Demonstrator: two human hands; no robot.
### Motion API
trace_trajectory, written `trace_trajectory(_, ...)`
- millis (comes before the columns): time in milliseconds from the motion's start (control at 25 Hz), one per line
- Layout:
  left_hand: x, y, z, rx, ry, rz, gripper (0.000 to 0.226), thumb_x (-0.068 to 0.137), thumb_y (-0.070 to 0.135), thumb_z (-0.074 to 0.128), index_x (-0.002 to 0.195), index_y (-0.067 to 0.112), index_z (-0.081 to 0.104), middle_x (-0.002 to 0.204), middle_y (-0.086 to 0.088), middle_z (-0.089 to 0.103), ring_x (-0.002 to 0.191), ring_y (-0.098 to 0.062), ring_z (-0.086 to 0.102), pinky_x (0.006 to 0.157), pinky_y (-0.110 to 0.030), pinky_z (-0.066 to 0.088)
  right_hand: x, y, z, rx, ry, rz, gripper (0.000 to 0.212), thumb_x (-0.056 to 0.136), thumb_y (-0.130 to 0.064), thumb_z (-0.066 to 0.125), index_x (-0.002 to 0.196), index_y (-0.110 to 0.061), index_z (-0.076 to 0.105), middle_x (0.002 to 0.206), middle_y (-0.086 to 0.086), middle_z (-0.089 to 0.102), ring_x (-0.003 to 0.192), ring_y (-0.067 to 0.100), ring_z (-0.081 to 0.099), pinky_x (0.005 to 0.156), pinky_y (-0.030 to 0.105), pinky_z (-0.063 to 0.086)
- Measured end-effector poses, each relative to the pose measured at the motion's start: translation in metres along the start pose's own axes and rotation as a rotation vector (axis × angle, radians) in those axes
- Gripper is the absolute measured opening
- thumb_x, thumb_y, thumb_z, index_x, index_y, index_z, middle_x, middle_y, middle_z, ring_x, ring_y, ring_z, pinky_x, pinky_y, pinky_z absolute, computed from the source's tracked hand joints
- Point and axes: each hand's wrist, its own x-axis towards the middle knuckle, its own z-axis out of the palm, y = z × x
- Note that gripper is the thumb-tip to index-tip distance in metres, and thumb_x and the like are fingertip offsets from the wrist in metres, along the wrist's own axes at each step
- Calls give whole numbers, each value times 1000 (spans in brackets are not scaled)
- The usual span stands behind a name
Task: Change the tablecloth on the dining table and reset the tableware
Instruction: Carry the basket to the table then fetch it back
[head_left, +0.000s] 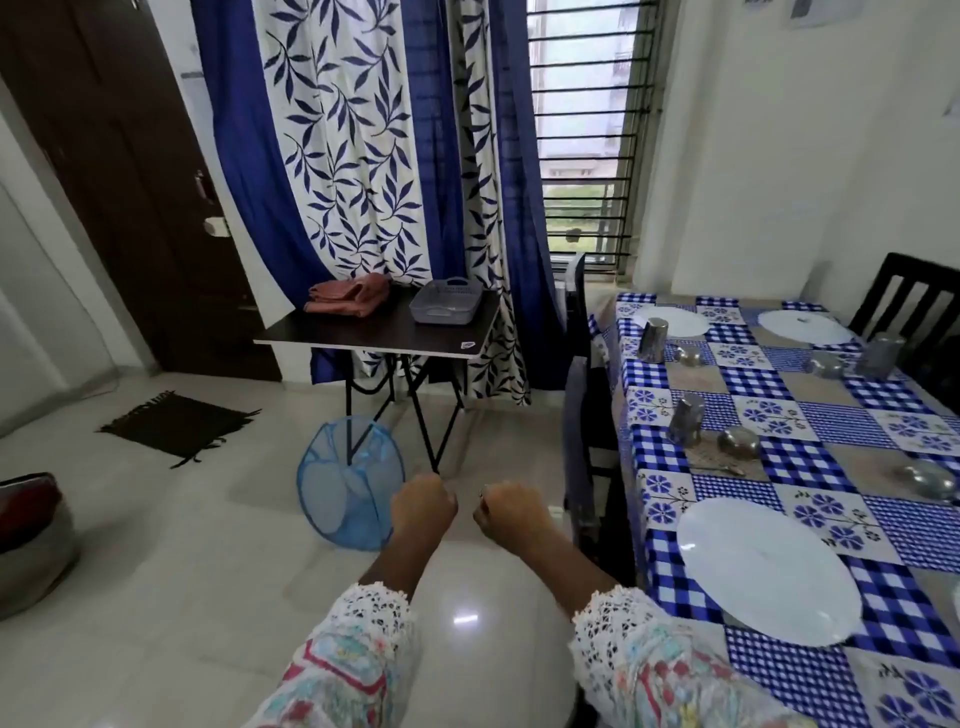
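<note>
Head view: both hands, left (423, 501) and right (506, 512), fisted, empty; tablecloth (810, 431) on counter lies right, nearer right hand.

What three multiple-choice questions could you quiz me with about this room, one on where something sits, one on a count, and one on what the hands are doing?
1. Where does the folded pink cloth lie?
A. On the small dark side table
B. On the dining table
C. On the floor

2. How many white plates are in view on the checked tablecloth?
A. One
B. Three
C. Six

3. What are the left hand and right hand doing?
A. Lifting a plate
B. Pulling the tablecloth
C. Curled into fists, holding nothing

Answers:
1 A, it rests beside the grey basket there.
2 B, one near, two far.
3 C, both are held over the floor, away from the table.
</note>
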Motion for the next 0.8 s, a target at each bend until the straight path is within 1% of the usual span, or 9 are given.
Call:
trace_trajectory(120,58,-34,-9,-140,26,9,32,93,22,44,100,-4,61,106,-18,63,101,-31,59,82,-32,45,61,-17,1,15,16,39,29,92,-24,44,104,-3,61,111,19,63,102,35,59,81,36,46)
trace_trajectory(280,131,-69,-14,-373,-6,-76,33,91,19,47,90,-12,59,96,-26,63,95,-34,60,78,-34,45,132,-28,1,-34,47,48,29,92,-25,43,94,-2,62,101,18,66,93,34,62,71,32,43)
trace_trajectory(440,213,-89,0,-509,-64,-152,36,90,20,50,88,-14,59,96,-29,63,95,-35,61,79,-35,46,210,-21,11,-20,53,88,28,92,-23,44,93,-2,62,99,20,66,93,36,62,73,34,45)
trace_trajectory(520,260,-87,10,-569,-90,-196,33,89,20,49,71,-7,58,83,-26,61,89,-34,60,78,-35,46,253,-10,19,-49,32,105,28,92,-23,43,94,-2,62,100,19,66,93,36,62,73,34,45)
trace_trajectory(600,308,-82,19,-688,-140,-258,39,90,19,48,55,4,45,69,-18,51,77,-31,55,73,-37,45,294,4,22,-65,-7,108,27,93,-23,42,94,-2,61,101,18,66,93,36,61,73,35,44)
trace_trajectory(640,336,-75,20,-749,-179,-283,40,91,19,47,54,6,43,68,-18,50,73,-29,53,70,-37,45,320,13,24,-67,-14,116,26,93,-22,42,92,-3,61,101,17,66,93,35,61,73,35,44)
trace_trajectory(680,367,-69,25,-808,-206,-300,39,93,21,46,58,4,48,71,-22,52,73,-30,54,70,-38,46,349,24,25,-72,-8,119,24,92,-22,42,90,-5,60,101,17,66,93,35,61,72,34,44)
trace_trajectory(760,434,-56,36,-938,-211,-379,43,94,33,45,79,-5,60,86,-30,60,82,-38,61,75,-40,50,405,43,24,-69,-2,132,18,91,-21,43,81,-11,55,100,15,66,92,34,62,69,33,41)
trace_trajectory(800,466,-49,39,-995,-211,-418,50,94,41,43,89,-5,62,90,-27,64,84,-37,63,77,-40,51,434,52,22,-59,-3,146,18,90,-21,43,80,-12,53,99,14,66,92,34,62,68,32,39)
